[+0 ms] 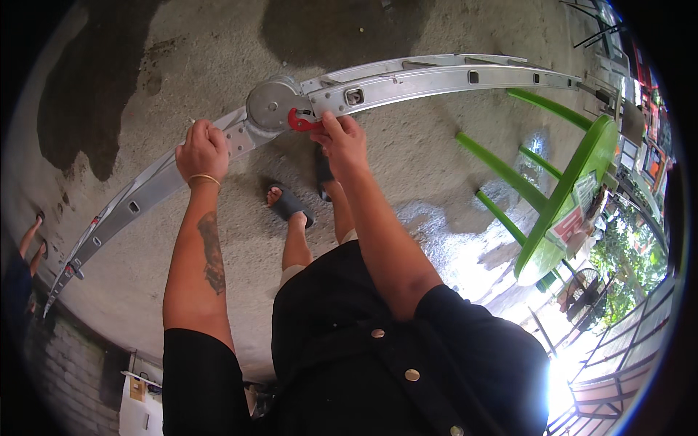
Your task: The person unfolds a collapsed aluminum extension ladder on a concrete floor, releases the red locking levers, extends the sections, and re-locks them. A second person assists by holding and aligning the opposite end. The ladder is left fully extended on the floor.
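Step in hand, as judged: handling of the red lever [302,123] at the round hinge [270,106] of the aluminium ladder [429,82]. To do this well, the left grip should steady its rail while the right works the lever with thumb and fingertips only. Fingers should be kept clear of the seam between disc and rail, a likely pinch point should the joint turn. Both feet [289,205] stand below and between the two grips and are best kept out from under the hinge.

Left hand [202,154]: closed, fingers curled tightly at the ladder's rail just left of the hinge. The fingertips are hidden, so how far they wrap around cannot be confirmed.

Right hand [342,139]: nearly closed, thumb and forefinger pinching the lower edge of the rail at the tail of the lever. Whether the lever is being pressed cannot be told.

Position of ladder: across and above both grips, its hinge between them, one rail running off to each side. Green desk [574,196]: well to the right of the right grip, apart from the ladder.
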A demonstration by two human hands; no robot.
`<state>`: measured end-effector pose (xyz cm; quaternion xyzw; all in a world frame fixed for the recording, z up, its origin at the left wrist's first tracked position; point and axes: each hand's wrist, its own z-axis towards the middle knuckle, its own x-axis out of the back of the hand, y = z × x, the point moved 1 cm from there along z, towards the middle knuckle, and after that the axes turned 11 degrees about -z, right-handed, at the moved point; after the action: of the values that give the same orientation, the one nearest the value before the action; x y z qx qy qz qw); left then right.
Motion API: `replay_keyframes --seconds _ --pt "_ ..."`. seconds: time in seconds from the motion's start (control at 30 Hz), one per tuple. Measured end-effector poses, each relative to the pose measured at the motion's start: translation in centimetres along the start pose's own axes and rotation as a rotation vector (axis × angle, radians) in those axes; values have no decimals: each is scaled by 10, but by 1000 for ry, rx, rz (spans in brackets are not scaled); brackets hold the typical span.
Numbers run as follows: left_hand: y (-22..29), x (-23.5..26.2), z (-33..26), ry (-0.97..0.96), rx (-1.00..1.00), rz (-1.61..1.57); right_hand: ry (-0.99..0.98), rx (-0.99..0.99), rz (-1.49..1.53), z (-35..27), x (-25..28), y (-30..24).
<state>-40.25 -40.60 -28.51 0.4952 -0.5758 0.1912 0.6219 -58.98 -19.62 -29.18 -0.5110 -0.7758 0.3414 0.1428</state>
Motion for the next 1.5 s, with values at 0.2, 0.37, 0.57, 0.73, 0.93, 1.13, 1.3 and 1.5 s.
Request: replay_keyframes --seconds 0.2,0.37,0.57,0.73,0.93,1.13,1.3,1.5 --pt "1 0 -1 -7 7 22 43 85 93 -12 -12 18" --pt "4 1 1 -20 27 30 165 93 67 -25 -23 37" --pt "4 1 0 -16 17 15 122 145 -366 -14 -10 30" --pt "4 3 -1 21 -7 -15 325 133 -207 -25 16 9" --pt "5 3 1 14 0 -21 188 53 -409 -35 33 -9" --pt "4 3 0 24 -5 -11 41 -38 -89 7 5 -9" --pt "7 4 1 -50 39 10 177 25 101 -22 -20 25" --pt "13 7 8 -84 92 -12 190 76 -178 -3 -12 25"
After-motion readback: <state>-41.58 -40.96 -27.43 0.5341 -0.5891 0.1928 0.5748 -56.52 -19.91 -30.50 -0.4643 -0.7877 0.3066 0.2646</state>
